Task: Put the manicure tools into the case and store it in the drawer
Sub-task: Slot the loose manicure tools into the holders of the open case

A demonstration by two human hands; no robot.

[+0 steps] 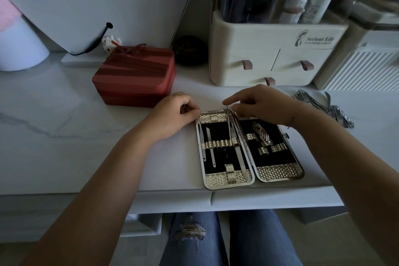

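The manicure case [278,174] lies open flat near the front edge of the white table, black-lined with gold textured straps. Its left half holds several thin metal tools [208,147] under the strap; the right half holds a gold-patterned clipper [262,133]. My right hand [257,103] is above the case's hinge, pinching a thin metal tool [228,123] that points down toward the strap in the left half. My left hand [174,112] rests with curled fingers on the case's top left corner. A pile of loose metal tools [323,103] lies on the table to the right.
A red box with a bow [136,75] stands left of the case. Behind it is a cream organizer [274,52] with small drawers and bottles on top. A white ribbed container [362,67] is at the right. A seam of a drawer front [211,198] shows under the tabletop.
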